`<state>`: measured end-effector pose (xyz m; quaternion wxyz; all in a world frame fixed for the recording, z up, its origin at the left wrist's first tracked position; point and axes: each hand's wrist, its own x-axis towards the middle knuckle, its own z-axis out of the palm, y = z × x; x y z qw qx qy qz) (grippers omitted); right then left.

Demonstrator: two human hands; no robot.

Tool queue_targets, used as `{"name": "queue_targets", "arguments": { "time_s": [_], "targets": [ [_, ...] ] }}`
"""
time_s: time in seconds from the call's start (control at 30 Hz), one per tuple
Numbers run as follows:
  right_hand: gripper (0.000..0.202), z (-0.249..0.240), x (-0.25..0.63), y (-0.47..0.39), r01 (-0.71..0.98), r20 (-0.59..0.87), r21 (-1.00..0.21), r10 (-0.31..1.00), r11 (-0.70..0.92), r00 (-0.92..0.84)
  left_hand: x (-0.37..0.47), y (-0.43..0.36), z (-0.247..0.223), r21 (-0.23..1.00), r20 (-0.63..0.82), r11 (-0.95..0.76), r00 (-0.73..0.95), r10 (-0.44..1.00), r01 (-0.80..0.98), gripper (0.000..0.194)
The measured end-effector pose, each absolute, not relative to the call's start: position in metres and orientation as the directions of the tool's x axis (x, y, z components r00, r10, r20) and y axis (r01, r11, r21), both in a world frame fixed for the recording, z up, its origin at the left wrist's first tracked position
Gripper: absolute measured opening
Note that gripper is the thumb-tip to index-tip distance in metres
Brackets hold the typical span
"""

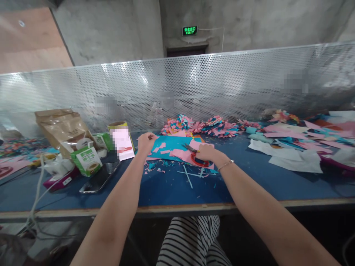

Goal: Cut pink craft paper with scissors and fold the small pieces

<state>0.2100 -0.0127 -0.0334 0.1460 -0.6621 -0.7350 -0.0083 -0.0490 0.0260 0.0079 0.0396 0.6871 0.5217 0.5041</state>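
My right hand (pixel 207 152) is closed around scissors (pixel 191 148) with red handles, their dark blades pointing left over the paper. My left hand (pixel 145 143) is at the left end of the paper, its fingers pinched on a piece of pink paper (pixel 155 137). Between the hands lies a blue sheet (pixel 174 141) with several small pink pieces (pixel 163 152) on it. A larger pink piece (pixel 180 154) lies left of the scissors' handles. Thin blue strips (pixel 188 176) and tiny offcuts are scattered in front of the sheet.
Pink and blue paper pompoms (pixel 219 127) stand behind the sheet, before a perforated metal screen (pixel 194 81). Loose papers (pixel 294 159) lie at right. At left are a brown bag (pixel 63 129), a green-white box (pixel 87 161), a dark phone (pixel 101 178) and a propped lit screen (pixel 122 142).
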Motion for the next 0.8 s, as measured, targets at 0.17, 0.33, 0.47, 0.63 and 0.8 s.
{"name": "queue_targets", "arguments": {
  "time_s": [0.17,0.33,0.47,0.63,0.8],
  "targets": [
    [0.035,-0.029,0.212,-0.018,0.965,0.074,-0.223,0.990,0.137,-0.123,-0.071,0.040,-0.005,0.475,0.581,-0.301,-0.038,0.813,0.827,0.008],
    [0.030,-0.027,0.211,-0.019,0.953,0.124,-0.283,0.990,0.105,-0.072,-0.078,0.049,-0.016,0.520,0.545,-0.288,-0.052,0.837,0.804,0.016],
    [0.040,-0.028,0.212,-0.013,0.917,0.251,-0.390,0.968,0.080,0.023,-0.077,0.053,-0.017,0.637,0.504,-0.310,-0.077,0.860,0.705,0.012],
    [0.045,-0.026,0.218,-0.010,0.920,0.291,-0.391,0.949,0.000,0.124,-0.063,0.048,-0.012,0.753,0.507,-0.444,0.001,0.862,0.486,0.010],
    [0.040,-0.032,0.227,-0.010,0.976,0.276,-0.211,0.955,-0.047,0.105,-0.034,0.029,-0.007,0.812,0.510,-0.504,0.064,0.858,0.292,0.011]
  ]
}}
